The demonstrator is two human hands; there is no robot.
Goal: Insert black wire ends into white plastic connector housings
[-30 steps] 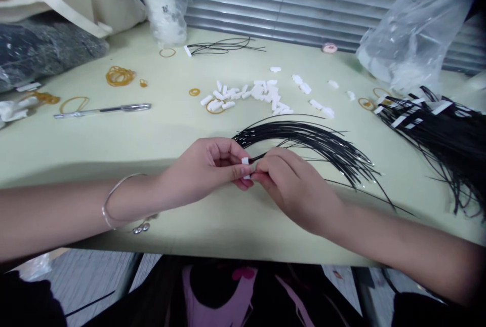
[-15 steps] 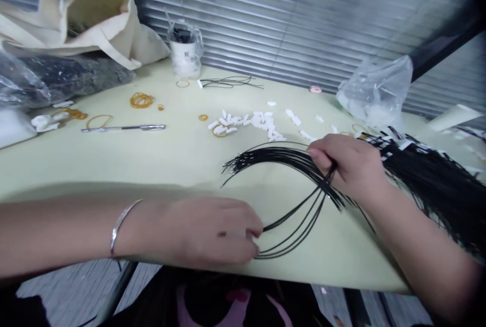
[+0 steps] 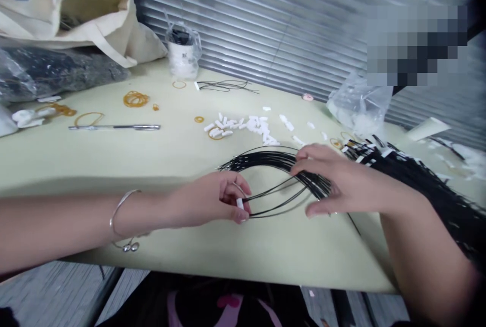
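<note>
Between my two hands, black cords (image 3: 266,157) curved in a loop on the table (image 3: 170,165). My left hand (image 3: 216,203) pinched a small white clip (image 3: 240,204) on the cord ends. My right hand (image 3: 334,182) lay half open on the bend, fingers spread. Beyond my grip sat loose white clips (image 3: 243,125) and a pen (image 3: 114,127).
</note>
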